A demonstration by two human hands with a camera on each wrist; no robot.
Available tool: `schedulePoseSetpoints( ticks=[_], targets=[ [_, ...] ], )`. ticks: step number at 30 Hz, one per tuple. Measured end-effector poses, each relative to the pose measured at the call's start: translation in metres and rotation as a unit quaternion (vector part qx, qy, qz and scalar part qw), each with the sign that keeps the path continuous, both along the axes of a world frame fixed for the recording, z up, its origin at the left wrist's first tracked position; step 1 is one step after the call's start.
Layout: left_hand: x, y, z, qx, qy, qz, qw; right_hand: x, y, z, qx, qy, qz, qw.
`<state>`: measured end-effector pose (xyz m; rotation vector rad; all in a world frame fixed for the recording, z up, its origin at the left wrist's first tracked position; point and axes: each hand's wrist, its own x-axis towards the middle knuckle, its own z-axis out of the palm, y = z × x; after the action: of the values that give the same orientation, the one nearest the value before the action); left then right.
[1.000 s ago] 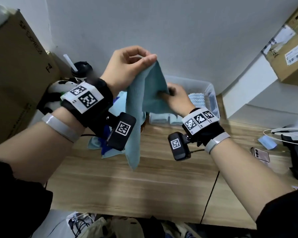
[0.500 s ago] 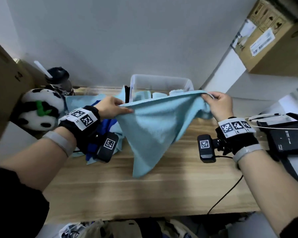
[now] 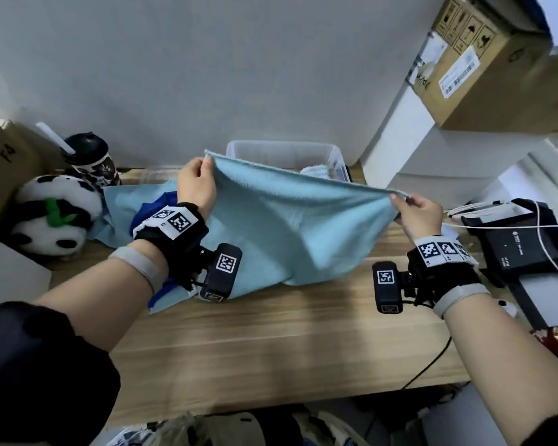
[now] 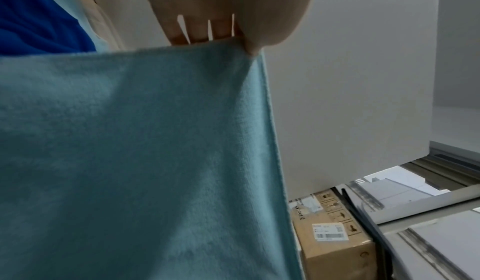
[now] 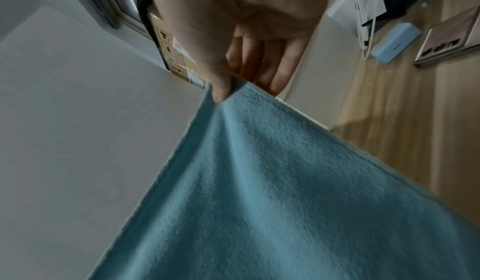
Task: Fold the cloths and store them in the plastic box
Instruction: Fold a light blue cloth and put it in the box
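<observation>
A light blue cloth (image 3: pixel 290 226) hangs stretched between both hands above the wooden table, its lower edge touching the tabletop. My left hand (image 3: pixel 196 183) pinches its upper left corner; the wrist view shows thumb and fingers (image 4: pixel 244 38) clamped on the cloth (image 4: pixel 135 151). My right hand (image 3: pixel 414 212) pinches the upper right corner, thumb on top of the cloth (image 5: pixel 272 192). Behind the cloth stands the clear plastic box (image 3: pixel 281 152) with a pale folded cloth (image 3: pixel 314 171) inside. More cloths, light blue (image 3: pixel 123 201) and dark blue (image 3: pixel 149 207), lie in a heap at the left.
A panda plush (image 3: pixel 52 217) and a black cup with a straw (image 3: pixel 92 159) stand at the back left beside a cardboard box (image 3: pixel 0 169). A black device with white cables (image 3: pixel 516 239) lies at the right. Another cardboard box (image 3: pixel 484 66) sits on a white shelf. A phone (image 5: pixel 449 42) lies on the table.
The cloth went from dangling at one corner to being spread wide between both hands. My right hand slid out to the far corner; my left hand has risen and the cloth has opened flatter.
</observation>
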<state>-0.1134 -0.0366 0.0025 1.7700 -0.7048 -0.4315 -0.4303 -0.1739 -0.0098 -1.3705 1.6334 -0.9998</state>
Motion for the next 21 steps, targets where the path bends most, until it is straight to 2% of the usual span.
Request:
schedulePoseSetpoints(
  ticks=[2,4,7,10,13,16,18,21],
  targets=[
    [0.000,-0.005,0.015,-0.047,-0.024,0.027,0.998,0.007,-0.002,0.018,-0.053,-0.051,0.016,0.997],
    [0.004,-0.011,0.031,-0.097,-0.024,0.053,0.994,0.016,-0.001,0.041,-0.092,-0.139,0.039,0.985],
    [0.012,-0.013,0.044,-0.147,0.025,0.053,0.987,0.020,0.001,0.063,-0.114,-0.274,0.049,0.954],
    [0.015,-0.003,0.034,-0.154,0.064,0.024,0.986,0.019,0.011,0.062,-0.131,-0.306,0.048,0.942],
    [0.013,0.013,-0.001,-0.080,0.086,0.003,0.993,0.013,0.025,0.032,-0.071,-0.283,0.046,0.955],
    [0.003,0.036,-0.046,0.059,0.130,-0.042,0.989,0.000,0.042,-0.015,0.057,-0.221,0.055,0.972],
    [0.000,0.055,-0.084,0.169,0.160,-0.075,0.970,-0.014,0.055,-0.055,0.150,-0.184,0.067,0.969],
    [-0.003,0.082,-0.129,0.305,0.204,-0.149,0.918,-0.037,0.074,-0.104,0.267,-0.109,0.079,0.954]
  ],
)
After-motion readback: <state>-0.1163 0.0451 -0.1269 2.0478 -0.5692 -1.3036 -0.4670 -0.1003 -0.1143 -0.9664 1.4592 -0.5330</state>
